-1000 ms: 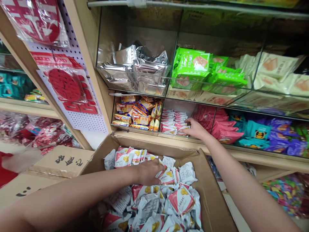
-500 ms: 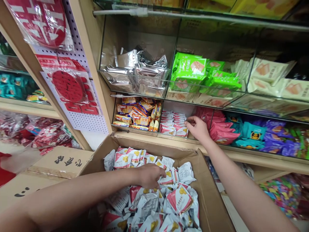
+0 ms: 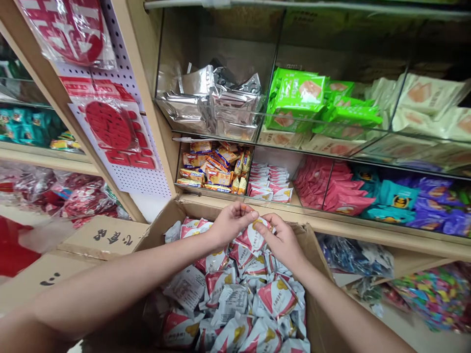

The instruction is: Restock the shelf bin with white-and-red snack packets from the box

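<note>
Between my two hands is a white and pink snack packet point(image 3: 253, 238), held above the open cardboard box. My left hand point(image 3: 232, 226) pinches its upper left side, and my right hand point(image 3: 282, 241) has thumb and fingers closed on its right side. Under them, the cardboard box point(image 3: 319, 289) is filled with loose packets of the same kind point(image 3: 230, 301), lying in a jumble. Just beyond the box, matching packets point(image 3: 270, 181) stand in neat rows in a low shelf compartment.
Orange snack packets point(image 3: 215, 169) lie left of the rows; pink packets point(image 3: 334, 186) and teal ones point(image 3: 397, 196) lie right. Above are silver packets point(image 3: 221, 105) and green packets point(image 3: 298, 100) behind a clear shelf edge. A closed carton point(image 3: 99, 240) stands left of the box.
My right hand has come back from the shelf rows to the box. My left hand has risen from the pile, and both now hold one packet. The view has shifted slightly.
</note>
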Demonstrator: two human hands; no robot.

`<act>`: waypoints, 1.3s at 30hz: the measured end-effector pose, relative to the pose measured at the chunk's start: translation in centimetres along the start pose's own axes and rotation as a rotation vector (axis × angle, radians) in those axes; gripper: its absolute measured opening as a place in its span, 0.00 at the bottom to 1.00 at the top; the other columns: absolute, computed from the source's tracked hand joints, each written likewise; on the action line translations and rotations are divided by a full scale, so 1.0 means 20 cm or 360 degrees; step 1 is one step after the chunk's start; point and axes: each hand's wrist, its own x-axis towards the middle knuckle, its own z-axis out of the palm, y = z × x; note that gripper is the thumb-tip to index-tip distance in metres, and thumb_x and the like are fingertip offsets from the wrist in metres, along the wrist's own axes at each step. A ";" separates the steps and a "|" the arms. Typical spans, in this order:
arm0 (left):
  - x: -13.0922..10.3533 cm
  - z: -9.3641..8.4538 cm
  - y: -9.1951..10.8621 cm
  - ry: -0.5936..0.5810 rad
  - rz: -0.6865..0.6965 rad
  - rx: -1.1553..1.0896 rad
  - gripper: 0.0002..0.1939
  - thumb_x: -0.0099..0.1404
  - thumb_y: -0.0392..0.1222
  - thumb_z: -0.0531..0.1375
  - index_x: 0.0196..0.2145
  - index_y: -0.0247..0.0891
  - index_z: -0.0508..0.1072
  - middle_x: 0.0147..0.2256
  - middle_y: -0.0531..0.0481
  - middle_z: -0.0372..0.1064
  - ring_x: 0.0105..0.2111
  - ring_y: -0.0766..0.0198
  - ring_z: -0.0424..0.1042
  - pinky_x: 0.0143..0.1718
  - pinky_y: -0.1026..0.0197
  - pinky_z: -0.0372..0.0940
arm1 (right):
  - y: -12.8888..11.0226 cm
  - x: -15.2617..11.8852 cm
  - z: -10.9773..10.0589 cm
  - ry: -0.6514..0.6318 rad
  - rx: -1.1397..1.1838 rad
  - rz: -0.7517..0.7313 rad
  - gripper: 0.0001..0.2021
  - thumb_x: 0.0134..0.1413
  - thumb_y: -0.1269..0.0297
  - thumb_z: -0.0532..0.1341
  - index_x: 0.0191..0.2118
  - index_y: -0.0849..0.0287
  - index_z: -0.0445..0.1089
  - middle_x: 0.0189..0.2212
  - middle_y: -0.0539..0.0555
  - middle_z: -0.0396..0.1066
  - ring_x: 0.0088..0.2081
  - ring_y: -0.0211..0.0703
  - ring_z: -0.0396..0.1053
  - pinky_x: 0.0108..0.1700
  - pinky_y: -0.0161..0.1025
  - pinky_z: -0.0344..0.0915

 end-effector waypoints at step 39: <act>0.00 -0.04 -0.04 -0.0554 -0.0326 0.0162 0.35 0.42 0.35 0.67 0.47 0.33 0.56 0.29 0.54 0.66 0.28 0.70 0.66 0.30 0.65 0.61 | 0.08 -0.05 -0.04 0.0047 0.0906 0.0293 0.15 0.45 0.59 0.60 0.39 0.53 0.57 0.28 0.48 0.67 0.27 0.38 0.65 0.29 0.36 0.64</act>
